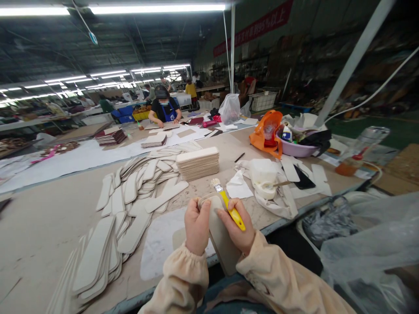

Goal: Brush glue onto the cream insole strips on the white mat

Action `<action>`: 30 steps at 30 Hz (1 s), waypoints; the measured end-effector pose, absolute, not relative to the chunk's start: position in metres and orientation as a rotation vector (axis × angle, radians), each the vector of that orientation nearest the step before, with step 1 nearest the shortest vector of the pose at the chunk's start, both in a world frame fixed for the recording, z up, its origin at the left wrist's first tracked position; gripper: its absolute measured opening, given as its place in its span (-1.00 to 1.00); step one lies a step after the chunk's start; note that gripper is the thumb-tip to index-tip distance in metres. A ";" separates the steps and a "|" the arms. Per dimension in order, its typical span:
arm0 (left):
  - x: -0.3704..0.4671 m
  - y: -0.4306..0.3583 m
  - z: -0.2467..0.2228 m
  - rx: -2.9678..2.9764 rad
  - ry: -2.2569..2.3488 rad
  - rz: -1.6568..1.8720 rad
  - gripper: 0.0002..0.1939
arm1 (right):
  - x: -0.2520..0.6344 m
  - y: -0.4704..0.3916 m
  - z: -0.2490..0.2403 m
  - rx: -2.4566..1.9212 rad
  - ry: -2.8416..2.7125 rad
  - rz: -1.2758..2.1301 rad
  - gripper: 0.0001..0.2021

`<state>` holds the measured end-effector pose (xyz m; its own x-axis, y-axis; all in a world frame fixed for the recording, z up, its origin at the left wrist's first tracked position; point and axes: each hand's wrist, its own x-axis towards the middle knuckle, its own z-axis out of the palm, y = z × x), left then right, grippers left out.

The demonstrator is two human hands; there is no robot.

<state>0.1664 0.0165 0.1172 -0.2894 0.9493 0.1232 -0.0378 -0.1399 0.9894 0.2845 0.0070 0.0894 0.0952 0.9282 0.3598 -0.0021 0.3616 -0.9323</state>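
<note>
In the head view, the person's left hand [198,224] is closing its thumb and curled fingers on the upper end of a rounded greyish strip [224,237]. The right hand [240,224] is closing around the strip's right edge, while also holding a yellow-handled brush [231,210] under its thumb, bristles pointing up and away. The strip is slanting down over the near edge of the table [36,226], toward the lap; whether it is one layer or several, I cannot quite tell. Similar loose strips [93,257] are fanning out on the left, and a neat stack [198,165] is standing beyond the hands. A white tub [262,172] is sitting to the right, near a lilac basin [296,149]. Overhead, a red banner [253,29] is carrying pale Chinese characters, with "95%以上" reading clearly at its right end. Across the table, a co-worker [157,108] is wearing a blue apron [170,115] whose white mark is showing too small to read.
</note>
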 end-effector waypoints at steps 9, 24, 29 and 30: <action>0.167 0.019 0.113 1.129 1.356 1.493 -0.73 | 0.287 0.008 0.086 -0.982 -1.262 0.881 -0.75; 0.178 0.022 0.116 0.581 0.867 1.404 -0.71 | 0.300 0.018 0.074 -0.930 -1.267 1.019 -0.66; 0.155 0.042 0.110 0.342 0.946 1.627 -0.90 | 0.316 0.016 0.060 -0.953 -1.329 1.183 -0.58; 0.150 0.045 0.107 0.294 0.968 1.656 -0.91 | 0.319 0.015 0.056 -0.953 -1.330 1.213 -0.58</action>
<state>0.1505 0.0450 0.1070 -0.3301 0.8985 -0.2894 -0.6931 -0.0226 0.7205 0.3192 0.0150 0.0559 -0.1319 0.9748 0.1799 -0.0890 0.1691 -0.9816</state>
